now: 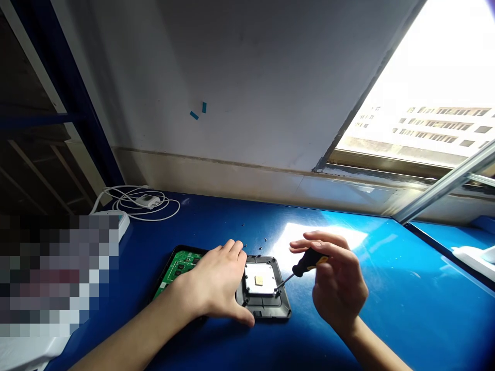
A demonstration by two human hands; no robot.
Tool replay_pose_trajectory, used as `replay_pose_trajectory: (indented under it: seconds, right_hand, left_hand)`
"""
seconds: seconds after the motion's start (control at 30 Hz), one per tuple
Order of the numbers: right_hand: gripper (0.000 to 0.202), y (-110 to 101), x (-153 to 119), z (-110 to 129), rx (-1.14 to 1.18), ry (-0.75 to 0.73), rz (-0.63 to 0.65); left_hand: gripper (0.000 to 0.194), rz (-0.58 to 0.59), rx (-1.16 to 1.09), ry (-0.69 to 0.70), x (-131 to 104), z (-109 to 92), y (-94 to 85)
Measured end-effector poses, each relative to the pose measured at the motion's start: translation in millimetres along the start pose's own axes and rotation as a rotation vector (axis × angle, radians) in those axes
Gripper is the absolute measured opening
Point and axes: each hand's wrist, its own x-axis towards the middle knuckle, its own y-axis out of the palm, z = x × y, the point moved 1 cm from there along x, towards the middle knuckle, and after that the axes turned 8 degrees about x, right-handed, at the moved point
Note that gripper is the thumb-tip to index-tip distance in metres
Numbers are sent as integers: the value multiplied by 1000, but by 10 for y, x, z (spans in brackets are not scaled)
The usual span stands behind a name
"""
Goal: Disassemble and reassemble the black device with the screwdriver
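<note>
My right hand (338, 281) holds a black and yellow screwdriver (305, 263), its shaft slanting down to the lower right corner of a white square plate (252, 271) with a small gold pad. That plate sits in a black plastic casing (284, 301). My left hand (218, 281) lies spread over the casing's left side, thumb near its front edge. Left of that hand a green circuit board (181, 265) shows in a black shell, partly hidden by my left hand and forearm. Several tiny dark screws (265, 239) lie on the blue table behind the casing.
A white cable with a plug adapter (148, 201) is coiled at the table's back left. A white device with a blurred-out area (124, 221) stands at the left. A metal bar (444, 183) slants at the right, near a white object (475, 260).
</note>
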Motion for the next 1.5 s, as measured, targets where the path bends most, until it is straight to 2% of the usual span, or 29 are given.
replay_pose_trajectory:
  seconds: [0.1, 0.23, 0.4, 0.47, 0.57, 0.73, 0.83, 0.93, 1.17, 1.27, 1.37, 1.5]
  right_hand:
    - [35, -1, 3, -16, -78, -36, -36]
    - [43, 1, -5, 14, -3, 25, -2]
    - [27, -6, 39, 86, -111, -85, 31]
    - [31, -6, 47, 80, -184, -116, 0]
    - [42, -1, 21, 46, -199, -70, -13]
    - [43, 4, -17, 47, -29, 11, 35]
    - [36, 1, 5, 94, -42, -56, 65]
    - [42, -3, 19, 125, -129, -108, 41]
    - [40, -13, -19, 80, -32, -12, 53]
    - [34, -34, -10, 57, -118, -34, 31]
    - [40, -46, -3, 58, -190, -54, 10]
    - [40, -36, -26, 65, -82, 47, 30]
  left_hand:
    - [90, -1, 6, -3, -6, -1, -13]
    - [88, 20, 9, -5, -6, -9, -34]
    - [88, 29, 0, -17, 6, -13, -59]
    - [88, 29, -9, -17, 9, -9, -49]
    - [88, 14, -26, -7, 9, 7, -9]
    - [88, -6, -39, -6, 7, 28, 33]
    - [88, -5, -33, -5, 5, 22, 20]
    - [88, 3, -40, -9, 5, 19, 11]
    - [90, 8, -46, -10, 10, 17, 29]
    - [89, 1, -46, -10, 7, 12, 12]
    - [89, 1, -41, -5, 4, 11, -4]
    - [87, -6, -35, -5, 12, 16, -1]
